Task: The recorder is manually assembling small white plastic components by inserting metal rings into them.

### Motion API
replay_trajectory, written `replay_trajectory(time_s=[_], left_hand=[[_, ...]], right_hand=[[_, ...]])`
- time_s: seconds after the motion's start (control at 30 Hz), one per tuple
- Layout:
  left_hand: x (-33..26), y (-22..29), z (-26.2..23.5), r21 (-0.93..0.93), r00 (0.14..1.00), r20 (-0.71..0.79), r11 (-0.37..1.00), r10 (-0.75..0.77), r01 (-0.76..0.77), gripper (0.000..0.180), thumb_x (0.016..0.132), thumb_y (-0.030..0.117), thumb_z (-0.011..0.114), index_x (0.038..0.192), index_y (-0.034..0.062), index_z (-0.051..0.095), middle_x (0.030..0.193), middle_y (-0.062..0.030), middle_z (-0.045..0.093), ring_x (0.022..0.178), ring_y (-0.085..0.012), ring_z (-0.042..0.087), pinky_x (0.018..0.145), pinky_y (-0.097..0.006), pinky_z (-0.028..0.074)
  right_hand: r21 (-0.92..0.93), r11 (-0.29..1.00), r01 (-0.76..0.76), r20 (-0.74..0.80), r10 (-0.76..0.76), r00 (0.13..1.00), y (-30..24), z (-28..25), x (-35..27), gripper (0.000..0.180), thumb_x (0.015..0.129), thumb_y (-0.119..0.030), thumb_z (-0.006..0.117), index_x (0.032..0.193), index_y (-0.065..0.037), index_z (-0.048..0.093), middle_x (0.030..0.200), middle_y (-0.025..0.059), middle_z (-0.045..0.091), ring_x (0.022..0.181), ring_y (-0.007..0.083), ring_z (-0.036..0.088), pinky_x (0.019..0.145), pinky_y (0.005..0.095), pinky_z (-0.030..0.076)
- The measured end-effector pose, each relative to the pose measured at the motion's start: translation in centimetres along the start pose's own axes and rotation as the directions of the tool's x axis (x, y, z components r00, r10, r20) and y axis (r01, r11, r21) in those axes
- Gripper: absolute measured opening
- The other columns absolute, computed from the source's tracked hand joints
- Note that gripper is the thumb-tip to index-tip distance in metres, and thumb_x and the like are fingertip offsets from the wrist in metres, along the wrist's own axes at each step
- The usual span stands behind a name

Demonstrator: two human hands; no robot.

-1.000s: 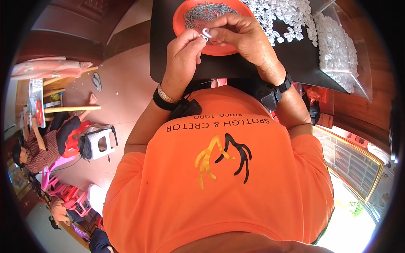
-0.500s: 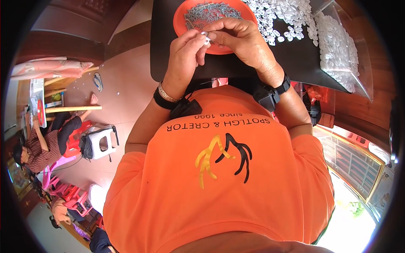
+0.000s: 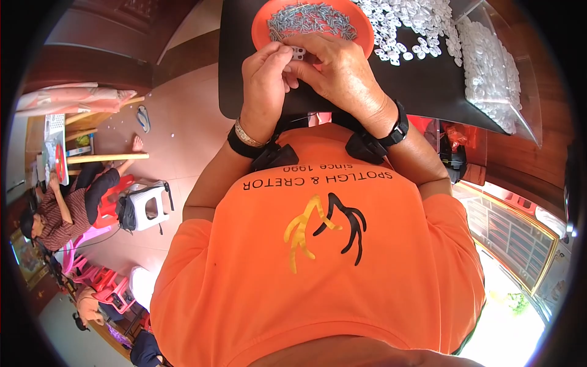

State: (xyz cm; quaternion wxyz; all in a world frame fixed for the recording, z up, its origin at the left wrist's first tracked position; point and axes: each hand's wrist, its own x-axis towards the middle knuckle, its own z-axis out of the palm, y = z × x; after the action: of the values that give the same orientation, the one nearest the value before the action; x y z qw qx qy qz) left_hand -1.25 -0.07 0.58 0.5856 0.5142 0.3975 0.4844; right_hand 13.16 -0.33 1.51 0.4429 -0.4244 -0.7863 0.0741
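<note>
My left hand (image 3: 264,85) and my right hand (image 3: 339,73) meet fingertip to fingertip over the near edge of an orange round tray (image 3: 364,30) filled with small grey metal pieces (image 3: 309,18). Between the fingers of both hands I pinch a small white plastic part (image 3: 298,52). The tray stands on a black board (image 3: 422,85) in front of me. A heap of small white plastic parts (image 3: 416,21) lies on the board to the right of the tray.
A clear plastic bag of white parts (image 3: 492,67) lies at the board's right side. At the left, another person (image 3: 67,208) sits low at a small table, with a white stool (image 3: 147,205) and red plastic chairs (image 3: 110,287) nearby on the tiled floor.
Both hands have stayed together over the tray's near edge, with the fingers shifting slightly around the white part.
</note>
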Motion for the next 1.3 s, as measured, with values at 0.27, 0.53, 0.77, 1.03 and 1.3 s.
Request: replay_trajectory(time_s=[0.27, 0.53, 0.77, 1.03, 1.3], left_hand=[[-0.1, -0.8, -0.5, -0.063, 0.999, 0.014, 0.998, 0.033, -0.032, 0.026, 0.089, 0.021, 0.045, 0.086, -0.0026, 0.057, 0.066, -0.0063, 0.06, 0.053, -0.011, 0.052, 0.05, -0.021, 0.038], [-0.2, -0.5, -0.2, -0.075, 0.999, 0.018, 0.997, 0.029, -0.027, 0.025, 0.088, 0.019, 0.045, 0.084, -0.003, 0.057, 0.066, -0.0074, 0.06, 0.051, -0.0125, 0.052, 0.047, -0.022, 0.037], [-1.1, -0.5, 0.3, -0.092, 0.998, 0.034, 0.995, 0.05, -0.047, 0.026, 0.088, 0.018, 0.043, 0.086, -0.0035, 0.058, 0.065, -0.008, 0.06, 0.051, -0.0119, 0.05, 0.048, -0.022, 0.036], [-2.2, -0.5, 1.9, -0.169, 0.996, 0.06, 0.984, 0.059, -0.048, 0.023, 0.091, 0.016, 0.046, 0.09, -0.0005, 0.062, 0.072, -0.0026, 0.061, 0.051, -0.0067, 0.048, 0.047, -0.02, 0.037], [-2.2, -1.3, 3.8, -0.122, 0.984, 0.161, 0.991, 0.075, -0.056, 0.021, 0.091, 0.016, 0.047, 0.082, 0.0013, 0.06, 0.06, -0.0001, 0.053, 0.046, -0.0059, 0.045, 0.043, -0.02, 0.032]], right_hand=[[0.056, 0.998, -0.019, 0.042, 0.016, 0.999, -0.6, 0.0, -0.2, 0.02, 0.08, -0.013, 0.064, 0.096, -0.001, 0.062, 0.072, 0.0121, 0.065, 0.064, 0.0279, 0.064, 0.056, 0.0341, 0.051], [0.029, 1.0, -0.003, 0.043, 0.002, 0.999, -0.7, -0.2, -0.3, 0.016, 0.081, -0.014, 0.062, 0.092, -0.001, 0.061, 0.069, 0.0115, 0.064, 0.062, 0.028, 0.063, 0.054, 0.0343, 0.051], [-0.024, 0.995, 0.099, 0.01, -0.099, 0.995, -1.1, -0.7, -1.0, 0.014, 0.081, -0.013, 0.061, 0.092, -0.003, 0.059, 0.067, 0.0094, 0.061, 0.061, 0.0268, 0.063, 0.052, 0.0345, 0.05], [-0.096, 0.995, 0.009, -0.019, -0.011, 1.0, -3.0, -3.0, -2.6, 0.023, 0.078, -0.018, 0.065, 0.095, -0.004, 0.058, 0.073, 0.0098, 0.063, 0.066, 0.0264, 0.064, 0.055, 0.0336, 0.051], [-0.232, 0.971, -0.052, -0.075, 0.036, 0.997, -3.3, -4.9, -4.8, 0.022, 0.071, -0.013, 0.068, 0.091, -0.004, 0.06, 0.071, 0.01, 0.059, 0.065, 0.0271, 0.061, 0.057, 0.0355, 0.05]])
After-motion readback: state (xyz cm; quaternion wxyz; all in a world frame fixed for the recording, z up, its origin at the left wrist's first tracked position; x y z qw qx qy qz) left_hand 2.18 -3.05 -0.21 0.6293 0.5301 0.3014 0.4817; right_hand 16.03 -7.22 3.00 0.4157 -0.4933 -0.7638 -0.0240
